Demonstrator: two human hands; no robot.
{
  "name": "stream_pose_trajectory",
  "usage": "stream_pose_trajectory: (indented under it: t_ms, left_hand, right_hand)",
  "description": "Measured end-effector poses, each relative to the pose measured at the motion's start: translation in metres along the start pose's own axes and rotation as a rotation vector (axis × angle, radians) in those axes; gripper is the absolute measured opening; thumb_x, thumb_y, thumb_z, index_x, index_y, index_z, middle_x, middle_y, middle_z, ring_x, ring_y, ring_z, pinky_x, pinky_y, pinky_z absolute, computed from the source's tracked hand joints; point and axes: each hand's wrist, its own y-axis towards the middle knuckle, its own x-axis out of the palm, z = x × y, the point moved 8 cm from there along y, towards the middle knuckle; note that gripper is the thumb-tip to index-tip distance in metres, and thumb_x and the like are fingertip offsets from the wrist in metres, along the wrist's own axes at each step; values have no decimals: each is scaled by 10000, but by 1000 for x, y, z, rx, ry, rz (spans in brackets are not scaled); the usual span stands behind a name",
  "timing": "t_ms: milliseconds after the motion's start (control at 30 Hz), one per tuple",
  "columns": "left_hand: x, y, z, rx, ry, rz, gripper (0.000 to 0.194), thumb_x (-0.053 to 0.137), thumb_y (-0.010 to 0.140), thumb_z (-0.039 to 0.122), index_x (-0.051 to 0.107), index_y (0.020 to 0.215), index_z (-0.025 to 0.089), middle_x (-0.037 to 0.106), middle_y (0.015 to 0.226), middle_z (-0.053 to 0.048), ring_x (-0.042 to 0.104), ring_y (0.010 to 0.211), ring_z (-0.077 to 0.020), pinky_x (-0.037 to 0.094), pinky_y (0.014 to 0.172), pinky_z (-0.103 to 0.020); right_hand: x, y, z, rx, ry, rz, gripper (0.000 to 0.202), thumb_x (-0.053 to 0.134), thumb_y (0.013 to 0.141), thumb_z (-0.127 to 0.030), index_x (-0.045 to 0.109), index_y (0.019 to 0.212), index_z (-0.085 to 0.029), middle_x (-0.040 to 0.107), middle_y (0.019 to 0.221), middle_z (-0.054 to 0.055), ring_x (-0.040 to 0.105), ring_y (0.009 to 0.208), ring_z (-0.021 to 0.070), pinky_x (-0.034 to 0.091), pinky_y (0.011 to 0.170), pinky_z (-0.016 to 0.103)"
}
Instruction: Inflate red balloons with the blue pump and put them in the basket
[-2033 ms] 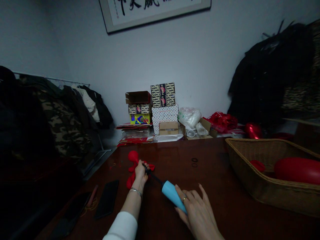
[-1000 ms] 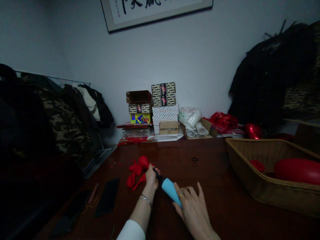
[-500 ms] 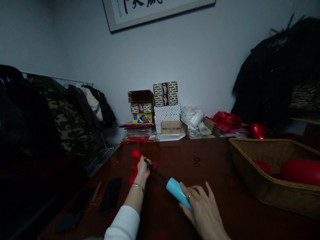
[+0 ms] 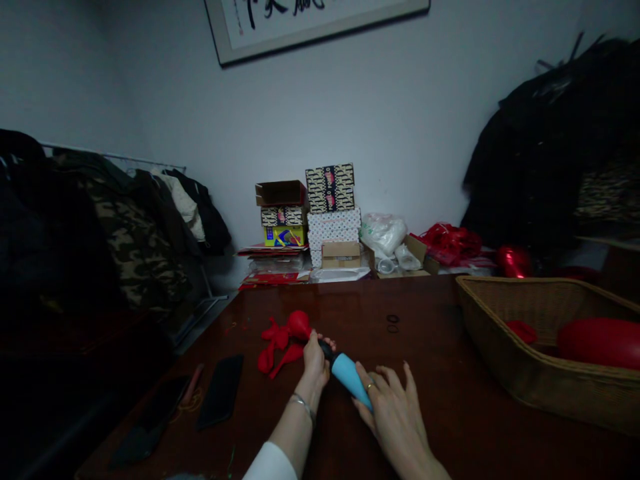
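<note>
A light-blue balloon pump (image 4: pixel 350 379) with a black end lies slantwise between my hands, above the table. My left hand (image 4: pixel 315 363) is closed round the black end, and a small, partly filled red balloon (image 4: pixel 299 324) stands out just beyond its fingers. The balloon's neck is hidden by that hand. With thumb and index finger, my right hand (image 4: pixel 397 410) grips the near end of the blue barrel; its other fingers are spread. Several limp red balloons (image 4: pixel 273 338) lie on the table to the left of the left hand.
On the right stands a wicker basket (image 4: pixel 500 373) holding a large red balloon (image 4: pixel 600 343). A dark phone-like slab (image 4: pixel 221 391) and another dark flat item (image 4: pixel 150 420) lie at left. Two black rings (image 4: pixel 393 323) sit mid-table. Stacked boxes (image 4: pixel 334 230) stand beyond the far edge.
My left hand has moved right and nearer, bringing the pump's black shaft into the barrel. The balloon came along and the limp balloons are uncovered. My right hand has shifted slightly left.
</note>
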Motion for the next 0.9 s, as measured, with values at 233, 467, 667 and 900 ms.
stream_pose_trajectory:
  t_ms: [233, 467, 667, 900]
  left_hand:
    - [-5, 6, 8, 17, 78, 30, 261, 511, 848, 329, 411, 656, 182, 415, 460, 56, 401, 333, -69, 311, 357, -172]
    - [-12, 33, 72, 111, 85, 41, 248, 415, 888, 228, 406, 647, 174, 415, 446, 54, 389, 329, -61, 309, 362, -159]
    - [-11, 40, 96, 143, 70, 53, 235, 437, 883, 253, 404, 663, 180, 408, 456, 61, 394, 333, -66, 318, 363, -163]
    - [-9, 28, 57, 106, 64, 15, 240, 458, 878, 280, 416, 665, 177, 425, 459, 51, 409, 342, -71, 336, 379, -173]
  right_hand:
    - [2, -3, -5, -37, 18, 37, 482, 600, 769, -293, 503, 1238, -243, 678, 978, 36, 542, 1034, 266, 124, 1042, 568]
    - [-6, -7, -10, -100, 82, 87, 506, 588, 775, -323, 471, 1266, -284, 674, 1001, 15, 552, 1013, 239, 119, 1050, 535]
    - [-17, -8, -8, -107, 107, 120, 510, 610, 758, -326, 484, 1250, -282, 675, 996, -1, 549, 1022, 242, 108, 1049, 536]
    - [-13, -9, -4, -85, 53, 147, 467, 601, 772, -329, 503, 1225, -274, 681, 971, 16, 558, 996, 250, 111, 1039, 562]
